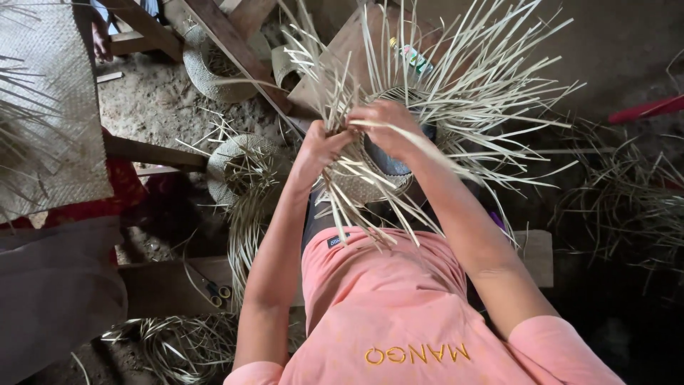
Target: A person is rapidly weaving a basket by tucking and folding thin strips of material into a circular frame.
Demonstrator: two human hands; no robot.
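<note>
Above dirt floor (pixel 153 100), both hands pinch straw strands (pixel 456 93) on woven hat (pixel 370 178).

shirt (pixel 399 314): my salmon-pink short-sleeved tee | chest: yellow embroidered lettering low on the shirt | sleeves: end above the elbows, forearms bare below the shirt | small dark tag at the shirt's hem

Dim dirt floor (pixel 153 100) – wooden beams (pixel 235 50), a woven mat (pixel 50 107) at left, scattered straw (pixel 620 207).
</note>
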